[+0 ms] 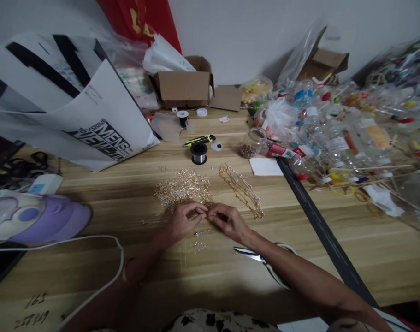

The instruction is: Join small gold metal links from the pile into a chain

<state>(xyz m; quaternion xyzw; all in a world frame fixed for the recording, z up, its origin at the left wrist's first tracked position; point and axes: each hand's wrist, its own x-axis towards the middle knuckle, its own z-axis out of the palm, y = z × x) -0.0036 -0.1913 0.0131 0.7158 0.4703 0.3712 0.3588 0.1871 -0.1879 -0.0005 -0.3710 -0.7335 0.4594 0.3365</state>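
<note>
My left hand (188, 220) and my right hand (229, 221) meet fingertip to fingertip over the wooden table, each in a pinch. Whatever lies between the fingers is too small to make out. Right behind them spreads a pile of gold and silver chain pieces (184, 186). Longer gold and silver chains (242, 191) lie stretched out to the right of the pile. Just below the hands rest a short chain piece (202, 232) and another small chain piece (199, 246). Scissors (253, 255) lie partly under my right forearm, blades apart.
Behind the pile stand a spool of silver wire (198, 154), a yellow-black utility knife (198, 140) and a dark spool (182, 119). A paper bag (102, 120) and a purple-white appliance (57, 216) flank the left. Plastic bottles (337, 138) crowd the right, beyond a black strip (320, 226).
</note>
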